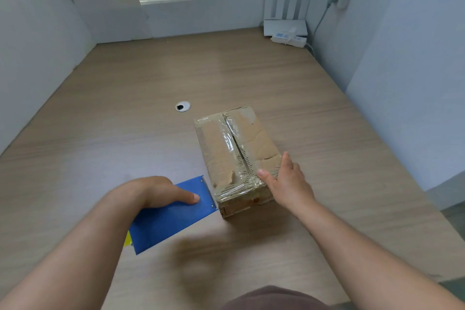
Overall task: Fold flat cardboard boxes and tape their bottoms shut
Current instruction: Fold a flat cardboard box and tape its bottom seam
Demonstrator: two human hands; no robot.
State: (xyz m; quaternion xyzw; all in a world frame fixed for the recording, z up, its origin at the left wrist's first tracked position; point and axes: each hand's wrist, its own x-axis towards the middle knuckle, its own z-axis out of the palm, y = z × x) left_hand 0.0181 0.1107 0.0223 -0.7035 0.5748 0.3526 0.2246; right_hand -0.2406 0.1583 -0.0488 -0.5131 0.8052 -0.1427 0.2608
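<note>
A small brown cardboard box (234, 151) stands on the wooden desk, its upper face covered with clear tape along the centre seam. My right hand (285, 181) lies on the box's near right corner, thumb on top, fingers straight along the side. A blue tape dispenser (171, 219) with a toothed metal blade sits at the box's near left edge. My left hand (158, 191) holds the dispenser from above, forefinger stretched along its top toward the blade.
The wooden desk (125, 133) has a round cable grommet (183, 106) beyond the box. A white router (285, 25) and a power strip (289, 38) stand at the far right corner. Grey partition walls close in left, back and right.
</note>
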